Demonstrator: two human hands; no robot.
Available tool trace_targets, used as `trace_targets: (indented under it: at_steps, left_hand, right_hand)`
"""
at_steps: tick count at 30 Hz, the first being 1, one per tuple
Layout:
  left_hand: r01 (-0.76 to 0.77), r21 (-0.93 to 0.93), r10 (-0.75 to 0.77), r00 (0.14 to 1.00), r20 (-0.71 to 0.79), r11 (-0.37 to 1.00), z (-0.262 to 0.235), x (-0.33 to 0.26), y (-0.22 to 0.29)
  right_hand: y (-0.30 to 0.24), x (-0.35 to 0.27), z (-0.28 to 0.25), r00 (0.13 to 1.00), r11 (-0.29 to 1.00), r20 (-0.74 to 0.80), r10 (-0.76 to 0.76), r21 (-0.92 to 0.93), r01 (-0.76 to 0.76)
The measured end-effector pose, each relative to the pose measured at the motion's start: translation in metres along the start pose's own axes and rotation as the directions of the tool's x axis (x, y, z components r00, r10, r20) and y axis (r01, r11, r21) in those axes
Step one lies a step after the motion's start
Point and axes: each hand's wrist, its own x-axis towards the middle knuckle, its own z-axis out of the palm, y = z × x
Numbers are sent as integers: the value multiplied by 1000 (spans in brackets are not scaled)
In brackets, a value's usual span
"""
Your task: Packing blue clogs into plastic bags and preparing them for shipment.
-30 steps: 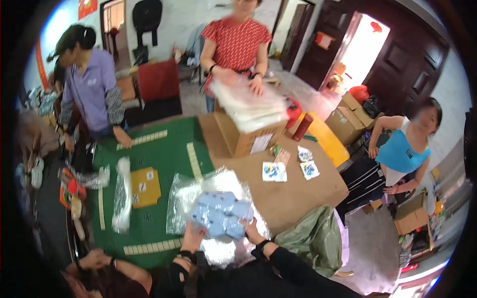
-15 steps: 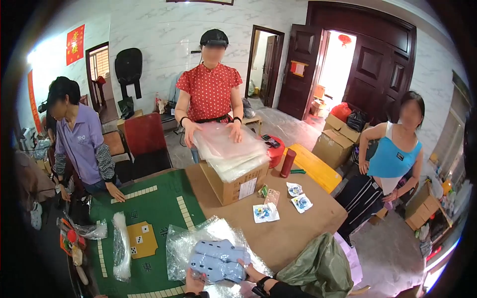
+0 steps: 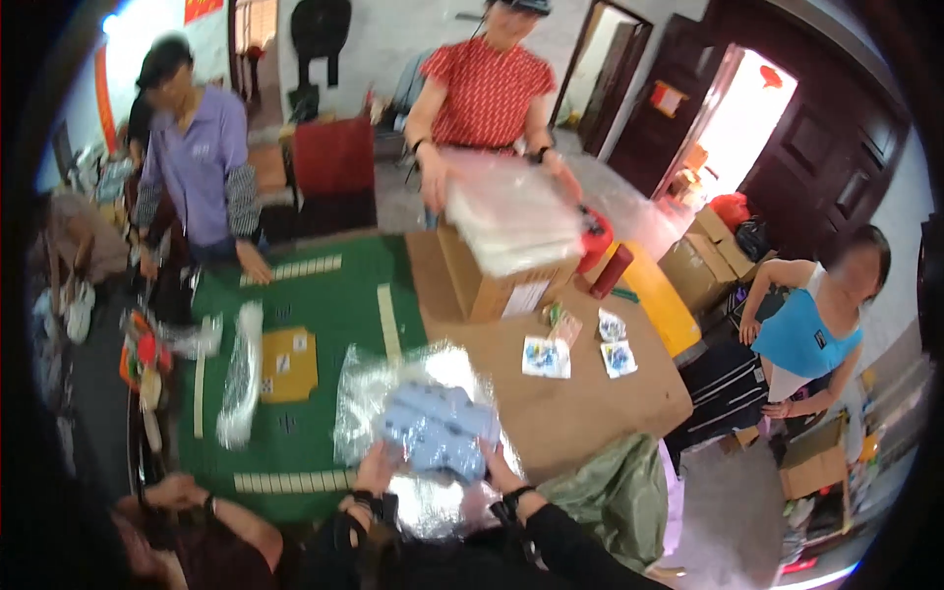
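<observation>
A pair of light blue clogs with dark holes [image 3: 433,425] lies on clear plastic bags [image 3: 359,418] at the near middle of the table, its outline smeared by motion. At the near left edge of the clogs, my left hand [image 3: 376,470] grips them with its fingers partly hidden. My right hand [image 3: 500,468] holds the clogs' right end, fingers bent against it. Shiny loose film [image 3: 438,503] spreads between my wrists and beneath the clogs.
A cardboard box [image 3: 482,295] topped with stacked clear bags [image 3: 516,221] stands across the table, a person's hands on the stack. White packets [image 3: 546,357] lie right of centre. A rolled plastic bundle [image 3: 239,379] rests on the green mat [image 3: 339,433]. A grey-green sack [image 3: 615,492] hangs near right.
My view has tilted down and shifted, bringing my forearms and a person's arm at lower left into sight. The person across has leaned over the bag stack, hands spread to its sides.
</observation>
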Motion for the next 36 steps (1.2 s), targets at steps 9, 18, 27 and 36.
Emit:
trace_targets:
  at_steps: [9, 18, 27, 36]
  left_hand:
    - [151, -73, -131, 965, 227, 986, 9, 21, -1]
    - [146, 218, -177, 975, 133, 965, 32, 48, -30]
    - [-13, 200, -10, 994, 112, 980, 22, 63, -31]
    - [-36, 171, 29, 999, 46, 985, 25, 49, -12]
  right_hand:
    - [-32, -27, -28, 990, 997, 131, -54, 68, 45]
    - [-20, -62, -76, 995, 996, -90, -45, 78, 52]
    - [-18, -74, -83, 986, 988, -103, -129, 76, 137]
    - [-24, -89, -109, 990, 993, -78, -114, 4, 115]
